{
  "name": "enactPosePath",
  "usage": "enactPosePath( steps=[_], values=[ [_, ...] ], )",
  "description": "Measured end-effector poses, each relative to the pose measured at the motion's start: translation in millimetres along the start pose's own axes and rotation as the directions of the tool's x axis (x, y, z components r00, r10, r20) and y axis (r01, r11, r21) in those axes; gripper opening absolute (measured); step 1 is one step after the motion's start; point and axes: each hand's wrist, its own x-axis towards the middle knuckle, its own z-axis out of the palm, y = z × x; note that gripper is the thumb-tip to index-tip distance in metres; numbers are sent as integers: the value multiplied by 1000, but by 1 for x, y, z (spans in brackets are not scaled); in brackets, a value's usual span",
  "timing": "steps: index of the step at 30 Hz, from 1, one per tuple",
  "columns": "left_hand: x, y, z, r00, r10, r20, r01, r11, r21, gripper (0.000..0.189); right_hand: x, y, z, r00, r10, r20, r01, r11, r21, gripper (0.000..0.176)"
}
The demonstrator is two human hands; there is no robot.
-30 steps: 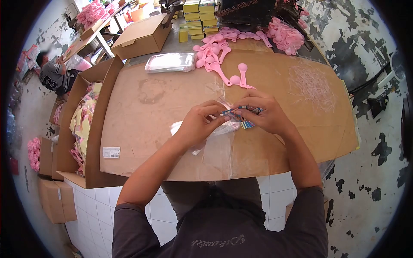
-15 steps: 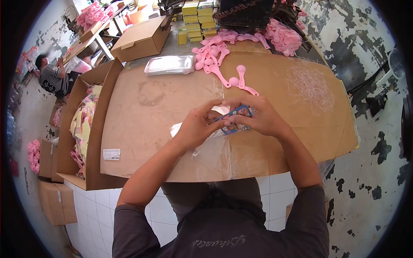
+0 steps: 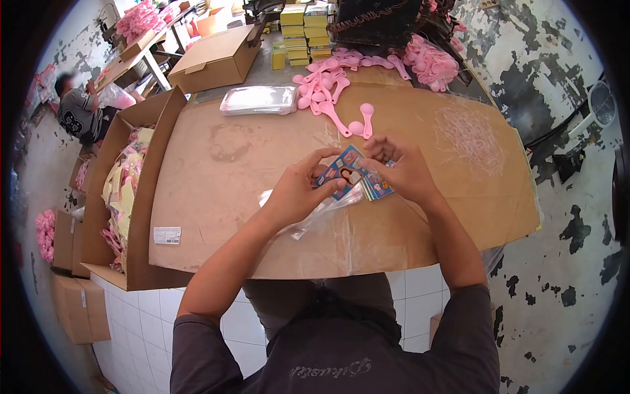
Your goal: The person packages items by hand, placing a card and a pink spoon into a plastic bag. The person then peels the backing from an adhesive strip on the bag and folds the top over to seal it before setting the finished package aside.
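My left hand (image 3: 298, 187) is closed on a blue printed card (image 3: 346, 172), thumb on its face and fingers behind. My right hand (image 3: 405, 169) is at the card's right side, fingers loosely curled and apart from the thumb, whose tip is close to the card. Below that hand lies a small stack of colourful cards (image 3: 377, 188), partly covered by it. A clear plastic bag (image 3: 312, 218) is under my left hand and the card. Just beyond my right fingers are two pink spoons, one upright in view (image 3: 367, 119), the other (image 3: 356, 128) partly hidden.
A pile of pink spoons (image 3: 321, 85) and a stack of clear plastic bags (image 3: 259, 100) lie farther back. Yellow-edged card stacks (image 3: 295, 33) stand behind. At left is a cardboard box (image 3: 141, 223) of packed items; another person (image 3: 82, 111) sits beyond. Plastic strands (image 3: 469, 134) lie right.
My hands, close together around the cards before, have parted slightly. One card now shows face-up in my left hand, with the stack apart from it under my right hand.
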Motion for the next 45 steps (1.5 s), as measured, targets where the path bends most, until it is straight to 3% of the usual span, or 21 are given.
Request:
enactPosePath(
  steps=[1, 4, 7, 10, 13, 16, 19, 22, 28, 31, 34, 37, 40, 43, 45],
  values=[
    [0, -1, -2, 1000, -14, 8, 14, 998, 54, 55, 0, 1, -2, 999, 24, -20, -24, 1000, 18, 15],
    [0, -5, -2, 999, -38, 23, 40, 995, -92, 53, -2, 1, 1, 987, -131, 92, 144, 978, -152, 16],
    [-1, -6, -3, 999, 8, 33, -5, 994, -109, 52, 5, 2, 0, 930, -280, 238, 311, 944, -106, 19],
    [2, -7, -5, 1000, 1, -24, -3, 996, -89, 51, 26, 0, -26, 994, 91, 66, -62, 935, -350, 16],
    [2, -5, -7, 998, -46, -47, 37, 984, -176, 50, 37, 39, -53, 997, -80, 10, 65, 715, -696, 21],
    [4, -9, -8, 997, -34, -64, 19, 975, -222, 46, 40, 54, -56, 997, -73, 36, 78, 730, -679, 22],
    [5, -9, -8, 994, -64, -85, 36, 954, -299, 42, 31, 40, -51, 985, -166, -54, 95, 769, -632, 18],
    [5, -7, -10, 997, -56, -57, 40, 966, -255, 41, 20, 22, -53, 990, -108, -90, 63, 912, -406, 17],
    [5, -17, -5, 998, -45, -44, 32, 968, -249, 43, 10, 8, -47, 967, -190, -167, 163, 973, -163, 18],
    [5, -20, -4, 996, -50, -68, 33, 972, -235, 43, 7, 10, -49, 969, -241, -59, 217, 938, -269, 17],
    [4, -16, -2, 997, -77, -16, 72, 977, -199, 42, 4, 1, -46, 982, -176, 64, 186, 895, -405, 17],
    [4, -14, -1, 997, -79, 19, 81, 992, -100, 41, 3, -6, -36, 978, -180, 105, 207, 892, -402, 18],
    [0, -5, 1, 992, -122, 28, 124, 988, -97, 40, 2, -8, -23, 965, -261, 24, 253, 902, -350, 22],
    [2, -7, 2, 992, -123, 26, 125, 987, -99, 39, 4, -5, -27, 937, -344, 66, 340, 848, -408, 22],
    [3, -11, 4, 994, -114, 5, 114, 992, -56, 38, 3, -6, -23, 944, -319, 80, 325, 864, -386, 22]
  ],
)
